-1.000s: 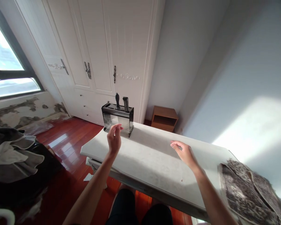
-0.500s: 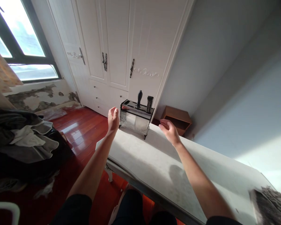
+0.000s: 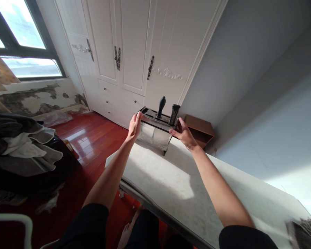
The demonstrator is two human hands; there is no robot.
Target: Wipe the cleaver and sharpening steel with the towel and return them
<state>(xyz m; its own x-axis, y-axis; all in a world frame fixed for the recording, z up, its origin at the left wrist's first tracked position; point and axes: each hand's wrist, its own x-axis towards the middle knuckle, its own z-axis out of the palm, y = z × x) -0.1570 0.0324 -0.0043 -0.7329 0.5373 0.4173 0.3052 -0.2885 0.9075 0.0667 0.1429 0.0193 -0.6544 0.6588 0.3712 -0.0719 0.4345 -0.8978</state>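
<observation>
A black-topped knife rack [image 3: 151, 117] with clear sides stands at the far end of the white table [image 3: 168, 176]. Two dark handles rise from its slots: a slim contoured handle [image 3: 161, 106] and a broader flat handle [image 3: 174, 114]. My left hand [image 3: 135, 126] presses against the rack's left end, thumb on top. On the opposite end, my right hand [image 3: 183, 133] grips the top's corner, its thumb at the front edge. The rack's lower left part is partly behind my left hand, and whether its feet touch the table there I cannot tell.
A white wardrobe [image 3: 132, 45] stands behind the table, with a small brown cabinet [image 3: 200, 126] to the right. Clothes [image 3: 28, 145] are piled at left. A dark fluffy item [image 3: 302, 231] lies at the table's near right end. A white curved rail [image 3: 28, 224] is at lower left.
Both hands, apart from the rack before, have closed inward onto its two ends. The whole view has shifted slightly.
</observation>
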